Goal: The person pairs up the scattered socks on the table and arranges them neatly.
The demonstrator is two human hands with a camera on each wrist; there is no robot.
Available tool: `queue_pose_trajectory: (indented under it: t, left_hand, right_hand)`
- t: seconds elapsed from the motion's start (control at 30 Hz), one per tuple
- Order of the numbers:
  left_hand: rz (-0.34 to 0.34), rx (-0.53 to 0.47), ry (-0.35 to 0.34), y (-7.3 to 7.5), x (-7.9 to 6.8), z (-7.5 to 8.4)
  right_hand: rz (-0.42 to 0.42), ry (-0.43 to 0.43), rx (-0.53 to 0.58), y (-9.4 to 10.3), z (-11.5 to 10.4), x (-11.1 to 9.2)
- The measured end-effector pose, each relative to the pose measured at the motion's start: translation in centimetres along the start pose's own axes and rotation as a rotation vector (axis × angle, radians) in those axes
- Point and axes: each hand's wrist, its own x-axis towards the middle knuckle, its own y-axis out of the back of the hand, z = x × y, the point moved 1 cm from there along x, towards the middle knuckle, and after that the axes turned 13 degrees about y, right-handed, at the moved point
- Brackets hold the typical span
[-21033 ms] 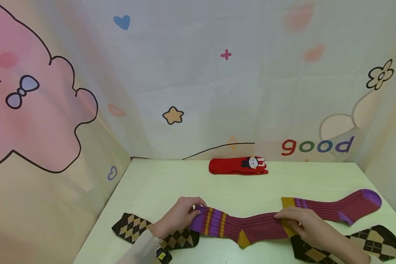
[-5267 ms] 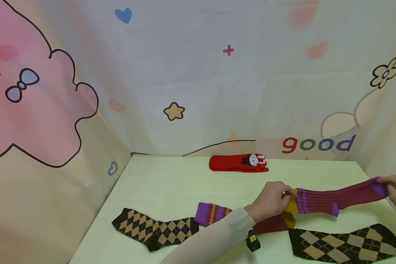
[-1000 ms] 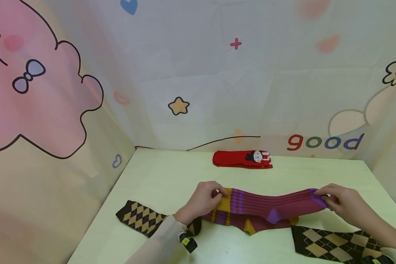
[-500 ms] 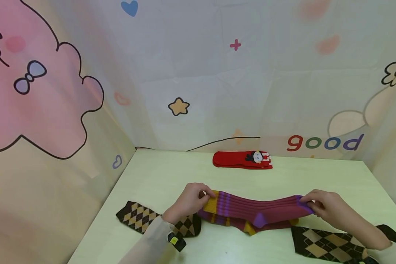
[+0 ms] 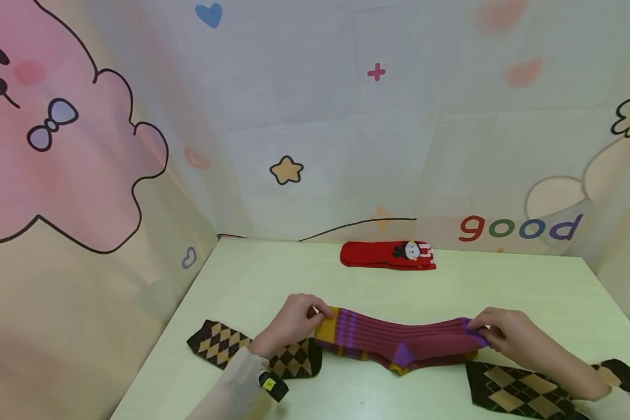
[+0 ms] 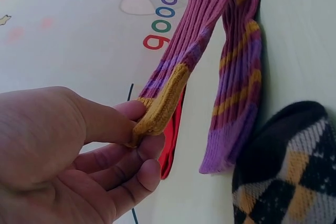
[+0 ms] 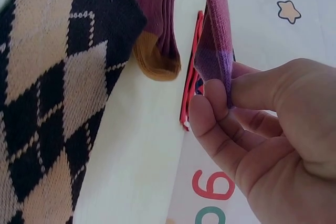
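maroon ribbed knit makes up the upper sock (image 5: 373,335), which stretches lengthwise between two hands above the pale green table (image 5: 273,274). the left hand (image 5: 289,322) pinches its mustard cuff between thumb and fingers; the right hand (image 5: 511,335) pinches the purple toe in the same way. from the head view this sock covers most of the lower sock (image 6: 239,85), but both wrist views show a gap between the two near their ends. the lower sock lies flat on the table, maroon too, with a purple cuff, mustard stripes and a mustard heel and toe.

near the lower sock's cuff end is the left argyle sock (image 5: 220,344), its middle hidden by the left hand and wrist. near the other end is the larger right argyle sock (image 5: 517,388), partly under the right forearm. farther back, a folded red sock (image 5: 378,255) with a small cartoon face lies by the table's rear edge. behind it hangs a printed cloth (image 5: 336,146) with a pink animal, a star and the word "good". a black wrist strap (image 5: 273,385) sits over the left cream sleeve (image 5: 231,388).
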Motion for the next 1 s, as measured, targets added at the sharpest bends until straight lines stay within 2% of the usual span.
queue_pose_trajectory:
  t: [0.37,0.6,0.87,1.0]
  left_hand:
    - [-0.007,0.018,0.001,0.0,-0.1,-0.8]
    - [-0.025,0.016,0.02,-0.8,0.5,-1.2]
    - [-0.016,0.045,0.013,-1.9,1.3,-1.6]
    - [-0.009,0.071,-0.012,-2.3,1.6,-1.6]
  right_hand:
    - [-0.049,-0.038,0.017,-0.2,-0.5,0.5]
    - [-0.087,-0.072,0.04,-0.5,-0.4,0.6]
    - [-0.071,-0.031,0.003,-1.0,-0.2,0.7]
    - [-0.048,0.006,-0.022,-1.2,-0.1,0.8]
